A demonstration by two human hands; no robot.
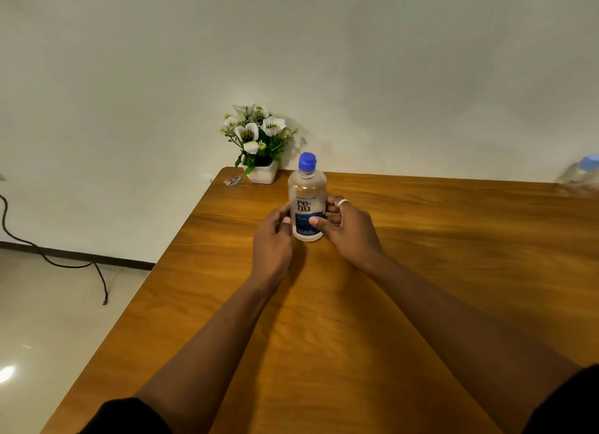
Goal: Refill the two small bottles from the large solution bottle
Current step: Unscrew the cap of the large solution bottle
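One dark cable [48, 258] trails across the pale floor [48, 320] at the far left, well apart from the wooden table [421, 239] we sit at. On the table's far left corner lies a small blue and white wrapper [232, 181], too small for us to read, and just beside it stands a white pot of white flowers [259, 142] against the wall. Nearer to us, our left hand [272, 239] curls round the left side of the large solution bottle [306, 203], the thumb resting at the edge of its blue label. That bottle stands upright on the table, towards the far side, a little in front of the flower pot, its blue cap [307, 161] on and its clear body showing the name "re-nu". Our right hand [350, 229] grips the bottle from the other side, thumb pressed on the label and fingers wrapped behind; a pale ring [343, 202] sits on one finger. Both forearms reach out from black sleeves [129, 414] at the bottom edge. At the far right edge a blurred clear bottle [580, 174] with a light blue top shows; we cannot tell more about it.
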